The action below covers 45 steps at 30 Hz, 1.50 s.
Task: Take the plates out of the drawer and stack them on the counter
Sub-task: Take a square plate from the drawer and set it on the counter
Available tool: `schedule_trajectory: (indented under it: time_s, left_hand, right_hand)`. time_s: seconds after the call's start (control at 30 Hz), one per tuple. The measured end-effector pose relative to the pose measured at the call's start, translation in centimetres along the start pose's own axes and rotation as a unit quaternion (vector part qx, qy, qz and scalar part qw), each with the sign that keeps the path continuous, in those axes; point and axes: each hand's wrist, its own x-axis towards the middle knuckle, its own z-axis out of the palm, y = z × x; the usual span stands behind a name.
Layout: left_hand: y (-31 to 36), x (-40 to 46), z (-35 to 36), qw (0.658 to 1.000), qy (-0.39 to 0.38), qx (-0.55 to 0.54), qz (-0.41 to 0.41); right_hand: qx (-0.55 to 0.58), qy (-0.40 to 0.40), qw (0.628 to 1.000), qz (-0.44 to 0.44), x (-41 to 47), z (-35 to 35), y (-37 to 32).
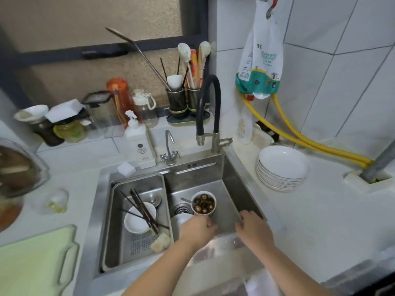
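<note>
The left hand [197, 228] reaches down into the sink [232, 180], its fingers curled near a white bowl [181, 218]; whether it actually holds anything cannot be told. The right hand [252, 228] rests with relaxed fingers on the sink's near right rim, gripping nothing. Just beyond the left hand stands a bowl of dark round food [203, 202], which a careless knock could tip into the drain. The stack of plates [282, 167] sits on the bench [320, 210] to the right of the sink, near its edge; a bump from a passing arm could slide it toward the basin. The drawer is not in view, so how many plates remain is unknown. The left fingertips are blurred and partly hidden.
</note>
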Motion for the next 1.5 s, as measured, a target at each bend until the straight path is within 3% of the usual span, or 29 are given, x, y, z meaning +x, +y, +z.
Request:
schedule_trajectory:
  time_s: [0.37,0.63,0.97,1.23,1.5]
  left_hand:
    - [-10.0,-10.2,2.0,1.000,-0.006,-0.013,-0.028]
    - [-11.7,-16.7,4.3,0.999,-0.035,-0.020,-0.029]
    - [-13.0,-27.5,10.8,0.987,-0.081,-0.040,-0.133]
    - [-15.8,-37.0,13.8,0.969,-0.029,-0.099,-0.226]
    - [-23.3,-44.3,12.2,0.930,0.044,-0.163,-0.327]
  right_hand:
    - [-0.047,-0.021,0.998,-0.034,-10.0,6.4,-6.7]
    - [-0.073,-0.040,0.995,-0.063,-16.1,8.8,-6.8]
    - [-0.125,-0.119,0.976,-0.129,-25.4,12.3,-4.4]
    - [-0.131,-0.184,0.961,-0.159,-32.3,16.1,-4.4]
    - [-0.141,-0.232,0.931,-0.244,-35.7,19.5,-12.0]
